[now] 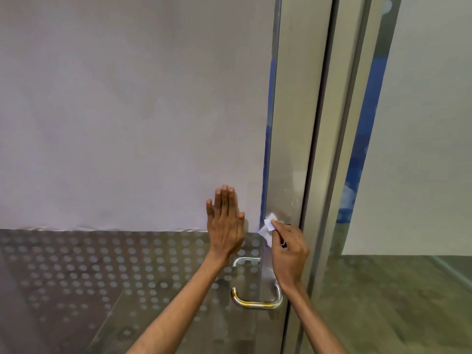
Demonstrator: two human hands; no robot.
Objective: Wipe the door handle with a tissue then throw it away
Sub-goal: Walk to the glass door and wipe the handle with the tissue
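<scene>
A metal-framed glass door fills the view, and a curved steel door handle (255, 304) juts out from its frame low in the middle. My right hand (290, 254) is shut on a small white tissue (267, 228) and presses it against the metal door frame (286, 149), just above the handle. That hand hides the handle's upper mount. My left hand (226, 223) lies flat and open on the frosted glass panel (127, 111), fingers up, to the left of the tissue.
The lower glass (102, 272) carries a pattern of pale dots. To the right of the frame is a second glass panel (421, 123) with a blue strip at its edge; a greenish floor shows through below.
</scene>
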